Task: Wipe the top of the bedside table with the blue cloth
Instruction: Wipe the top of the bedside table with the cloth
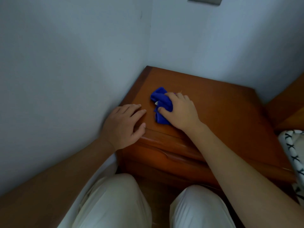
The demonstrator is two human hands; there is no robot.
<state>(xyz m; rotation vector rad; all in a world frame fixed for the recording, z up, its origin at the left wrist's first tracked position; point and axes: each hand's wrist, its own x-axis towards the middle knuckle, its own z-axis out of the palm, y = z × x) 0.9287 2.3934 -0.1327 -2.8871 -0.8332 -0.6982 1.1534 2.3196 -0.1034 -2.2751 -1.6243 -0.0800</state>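
Bedroom: bedside table point(213, 102), bedding point(294, 153).

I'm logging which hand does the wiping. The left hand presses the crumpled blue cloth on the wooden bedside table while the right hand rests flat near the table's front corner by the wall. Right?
Not quite: the hands are swapped. In the head view the right hand presses the crumpled blue cloth on the wooden bedside table, while the left hand rests flat near the front corner by the wall.

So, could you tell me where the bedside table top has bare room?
The bedside table is bare right of the right hand, out to its right edge, and behind the blue cloth toward the wall corner. The front-left corner is crowded by the left hand.
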